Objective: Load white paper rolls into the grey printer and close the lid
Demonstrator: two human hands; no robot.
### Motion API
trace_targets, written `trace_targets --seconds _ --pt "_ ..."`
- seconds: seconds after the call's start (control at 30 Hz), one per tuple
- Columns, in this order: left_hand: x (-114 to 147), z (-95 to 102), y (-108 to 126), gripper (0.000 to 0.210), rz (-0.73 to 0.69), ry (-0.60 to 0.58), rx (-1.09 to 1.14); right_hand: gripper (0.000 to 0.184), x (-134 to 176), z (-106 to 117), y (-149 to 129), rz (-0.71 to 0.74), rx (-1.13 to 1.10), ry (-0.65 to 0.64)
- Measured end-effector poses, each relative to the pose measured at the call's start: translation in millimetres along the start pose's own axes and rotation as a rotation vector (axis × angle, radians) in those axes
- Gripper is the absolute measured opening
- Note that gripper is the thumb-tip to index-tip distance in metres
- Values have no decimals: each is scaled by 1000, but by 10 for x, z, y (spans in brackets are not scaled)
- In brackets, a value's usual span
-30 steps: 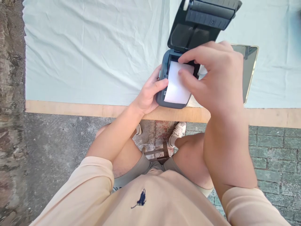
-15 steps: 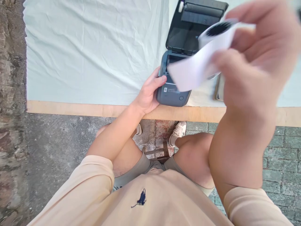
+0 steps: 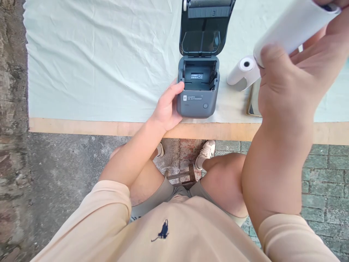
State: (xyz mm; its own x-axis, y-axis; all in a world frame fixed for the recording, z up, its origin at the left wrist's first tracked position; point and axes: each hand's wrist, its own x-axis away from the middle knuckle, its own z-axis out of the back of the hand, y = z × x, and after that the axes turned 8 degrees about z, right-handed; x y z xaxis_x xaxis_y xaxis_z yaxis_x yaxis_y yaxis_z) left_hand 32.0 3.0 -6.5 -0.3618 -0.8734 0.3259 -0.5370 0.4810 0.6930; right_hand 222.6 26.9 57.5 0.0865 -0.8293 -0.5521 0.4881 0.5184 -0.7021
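Note:
A dark label printer (image 3: 196,105) stands near the table's front edge, its lid (image 3: 203,36) swung back and its paper bay bare inside. My left hand (image 3: 169,107) grips the printer's left side, thumb on the top rim. Raised close to the camera at upper right, my right hand (image 3: 289,69) holds a white paper roll (image 3: 294,29) between thumb and fingers; the frame's edge cuts off part of the fingers. Below it on the cloth lies a second paper roll (image 3: 242,74), its dark core hole showing.
A flat, thin-edged object (image 3: 254,100) lies right of the printer, partly hidden by my right wrist. Pale wrinkled cloth (image 3: 109,65) covers the table, with a bare wooden strip (image 3: 122,128) along the front. My knees and a wooden stool (image 3: 182,176) are below.
My right hand has turned the paper roll and lifted it away from over the printer, up and right. The printer has shifted slightly left and straightened in my left hand.

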Motion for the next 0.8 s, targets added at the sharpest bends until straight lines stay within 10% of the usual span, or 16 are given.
trace_targets --seconds 0.33,0.67,0.8 --pt "-24 37 -20 39 -5 6 46 42 175 160 -114 -41 388 -440" --pt "-17 41 -26 38 -21 12 9 50 472 6 50 -41 317 -487" --pt "-16 47 -25 37 -19 -6 55 32 410 139 -33 0 294 -211"
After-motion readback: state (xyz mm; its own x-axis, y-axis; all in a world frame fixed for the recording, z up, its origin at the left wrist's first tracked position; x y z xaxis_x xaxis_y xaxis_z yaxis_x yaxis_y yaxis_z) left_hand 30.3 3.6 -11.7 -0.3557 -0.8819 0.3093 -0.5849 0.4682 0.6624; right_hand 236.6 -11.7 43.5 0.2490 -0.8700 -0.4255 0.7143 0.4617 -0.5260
